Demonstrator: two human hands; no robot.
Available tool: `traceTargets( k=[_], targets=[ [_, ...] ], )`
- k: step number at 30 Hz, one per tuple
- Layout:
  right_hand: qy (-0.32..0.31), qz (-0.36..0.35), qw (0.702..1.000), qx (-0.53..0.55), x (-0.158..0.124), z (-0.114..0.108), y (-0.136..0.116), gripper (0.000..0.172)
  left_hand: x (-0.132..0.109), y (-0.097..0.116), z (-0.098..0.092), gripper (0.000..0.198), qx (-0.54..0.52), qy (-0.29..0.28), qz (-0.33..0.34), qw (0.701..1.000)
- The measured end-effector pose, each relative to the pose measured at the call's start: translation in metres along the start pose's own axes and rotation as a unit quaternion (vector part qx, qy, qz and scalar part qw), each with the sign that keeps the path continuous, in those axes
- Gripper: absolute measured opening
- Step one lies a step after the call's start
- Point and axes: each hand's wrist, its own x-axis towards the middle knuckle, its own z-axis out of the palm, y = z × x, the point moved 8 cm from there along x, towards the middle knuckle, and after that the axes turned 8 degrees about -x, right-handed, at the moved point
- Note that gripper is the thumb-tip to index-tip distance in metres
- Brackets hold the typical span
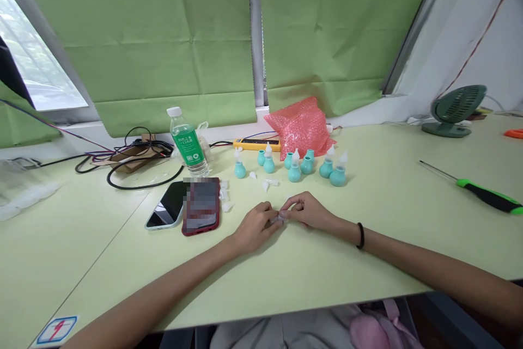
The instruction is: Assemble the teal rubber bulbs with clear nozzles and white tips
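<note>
My left hand (pixel 255 229) and my right hand (pixel 311 212) meet low over the table (pixel 327 273), fingertips pinched together. Between them is a small translucent plastic piece (pixel 274 219), mostly covered by the fingers; both hands seem to grip it. Just beyond stand several teal squeeze bulbs. Some, like the front bulb (pixel 294 175), carry clear pointed tips; others, like the bulb (pixel 306 165) beside it, have bare necks. Loose translucent tips (pixel 266 184) lie between the hands and the bulbs. More small clear pieces (pixel 227 206) rest beside the red-cased phone (pixel 201 207).
Left of my hands are a second phone (pixel 166 206), a water bottle (pixel 188 145) and tangled black cables (pixel 134 185). Behind the bulbs lie a pink bubble-wrap bag (pixel 300 128) and a yellow device (pixel 257 145). To the right are a screwdriver (pixel 482 192) and a green fan (pixel 457 109).
</note>
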Motion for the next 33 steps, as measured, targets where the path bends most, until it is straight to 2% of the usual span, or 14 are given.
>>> traceTargets(
  k=[5,14,21,24,26,28,30,32,33],
  targets=[
    [0.009,-0.006,1.000,0.025,0.002,0.001,0.003,0.028,0.001,-0.001,0.001,0.025,-0.007,-0.005,-0.005,1.000],
    [-0.014,-0.018,1.000,0.003,0.000,0.003,-0.003,0.029,0.001,0.001,0.002,0.024,-0.009,-0.010,0.005,1.000],
    [0.000,-0.021,1.000,0.012,-0.001,0.004,0.001,0.028,0.001,0.004,0.001,0.023,-0.007,-0.009,0.006,1.000],
    [0.003,-0.034,0.999,0.002,-0.003,0.009,-0.001,0.027,0.001,0.004,0.001,0.024,-0.009,-0.007,0.005,1.000],
    [0.023,-0.046,0.999,-0.003,-0.002,0.005,-0.006,0.028,0.001,0.003,0.001,0.024,-0.004,-0.007,0.005,1.000],
    [0.074,-0.067,0.995,-0.008,0.002,-0.016,-0.015,0.028,0.001,0.003,0.001,0.024,-0.002,0.000,0.008,1.000],
    [0.169,-0.099,0.980,-0.033,0.006,-0.057,-0.028,0.029,0.000,0.001,-0.001,0.027,-0.005,0.014,0.008,1.000],
    [0.292,-0.140,0.939,-0.117,0.007,-0.107,-0.044,0.024,-0.001,0.000,-0.003,0.031,-0.013,0.033,0.002,0.999],
    [0.324,-0.149,0.915,-0.187,0.009,-0.126,-0.050,0.023,-0.001,-0.001,-0.004,0.033,-0.017,0.042,-0.001,0.999]
  ],
)
